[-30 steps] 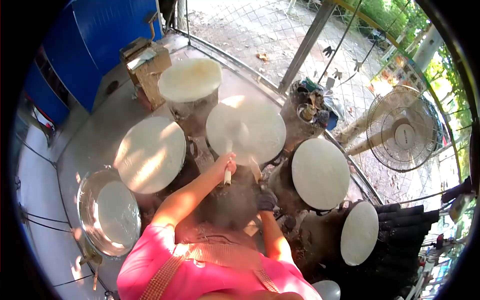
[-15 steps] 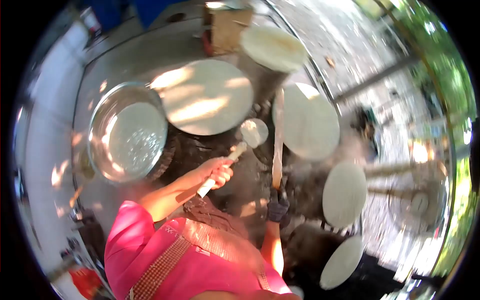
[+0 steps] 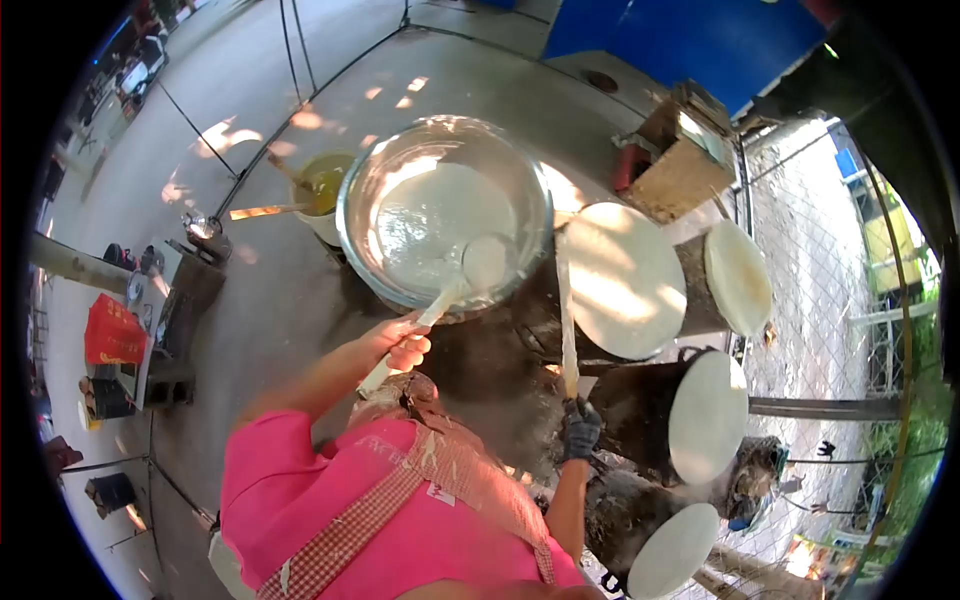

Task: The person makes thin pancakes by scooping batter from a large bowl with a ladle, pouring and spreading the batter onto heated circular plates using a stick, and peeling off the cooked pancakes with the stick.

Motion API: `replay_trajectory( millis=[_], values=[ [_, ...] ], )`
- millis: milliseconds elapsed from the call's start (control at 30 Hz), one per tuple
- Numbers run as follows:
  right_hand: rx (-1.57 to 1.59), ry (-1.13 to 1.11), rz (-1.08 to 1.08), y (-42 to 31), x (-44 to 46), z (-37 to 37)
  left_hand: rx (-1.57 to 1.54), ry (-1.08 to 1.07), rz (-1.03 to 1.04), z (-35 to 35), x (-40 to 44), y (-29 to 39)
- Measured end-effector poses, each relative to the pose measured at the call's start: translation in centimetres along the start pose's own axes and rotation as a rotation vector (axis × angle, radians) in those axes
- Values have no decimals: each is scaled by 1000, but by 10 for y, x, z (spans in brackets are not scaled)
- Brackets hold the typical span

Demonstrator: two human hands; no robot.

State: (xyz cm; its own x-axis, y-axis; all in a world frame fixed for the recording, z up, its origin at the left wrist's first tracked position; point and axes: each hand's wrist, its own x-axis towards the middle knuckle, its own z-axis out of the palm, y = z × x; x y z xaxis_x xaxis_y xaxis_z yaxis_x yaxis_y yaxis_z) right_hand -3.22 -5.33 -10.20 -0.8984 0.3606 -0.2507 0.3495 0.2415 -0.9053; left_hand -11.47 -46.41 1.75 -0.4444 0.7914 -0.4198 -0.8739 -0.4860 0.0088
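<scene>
My left hand (image 3: 402, 342) is wrapped around the pale handle of a ladle (image 3: 440, 303). The ladle's round cup is over the near right part of a large metal basin (image 3: 348, 235) holding white liquid (image 3: 430, 215); whether the cup touches the liquid is hard to tell. In a dark glove, my right hand (image 3: 580, 428) grips the lower end of a long flat wooden stick (image 3: 568, 330). The stick points away from me, its far end by the left edge of a wide round white surface (image 3: 620, 285).
More round white-topped drums stand to the right: one at the back (image 3: 740, 275), one in the middle (image 3: 708, 415) and one near me (image 3: 675, 550). A pail (image 3: 325, 185) with yellowish contents stands left of the basin. Behind are a cardboard box (image 3: 675, 155) and wire fence (image 3: 800, 250).
The view has swung left, bringing the basin to the centre. My left hand has carried the ladle from beside the white surfaces to the basin. My right hand still holds the stick.
</scene>
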Motion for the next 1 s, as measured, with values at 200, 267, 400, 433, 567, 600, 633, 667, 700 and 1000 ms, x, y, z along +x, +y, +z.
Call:
replay_trajectory(
  millis=[200, 267, 400, 433, 567, 600, 633, 667, 700, 1000],
  values=[
    [-933, -160, -229, -151, 80, 138, 539, 252, 351, -66, -27, 133],
    [-1335, -305, -197, -166, 99, 189, 317, 377, 283, -128, 2, 173],
    [-1413, -445, -253, -180, 94, 290, 182, 846, 298, -203, 55, 217],
    [-1389, -492, -269, -205, 82, 308, 236, 912, 318, -213, 61, 220],
    [-1207, -372, -54, -200, 92, 312, 437, 1064, 404, -234, 71, 223],
    [-1266, -497, -114, -214, 85, 321, 477, 1079, 413, -233, 72, 224],
    [-1288, -465, -133, -212, 83, 327, 517, 1084, 417, -227, 71, 227],
    [-1309, -430, -154, -206, 83, 330, 548, 1080, 394, -219, 71, 230],
    [-1331, -403, -170, -197, 81, 328, 579, 1075, 371, -208, 71, 233],
    [-1218, -156, 39, -167, 11, 294, 159, 227, 193, -93, 26, 248]
  ],
)
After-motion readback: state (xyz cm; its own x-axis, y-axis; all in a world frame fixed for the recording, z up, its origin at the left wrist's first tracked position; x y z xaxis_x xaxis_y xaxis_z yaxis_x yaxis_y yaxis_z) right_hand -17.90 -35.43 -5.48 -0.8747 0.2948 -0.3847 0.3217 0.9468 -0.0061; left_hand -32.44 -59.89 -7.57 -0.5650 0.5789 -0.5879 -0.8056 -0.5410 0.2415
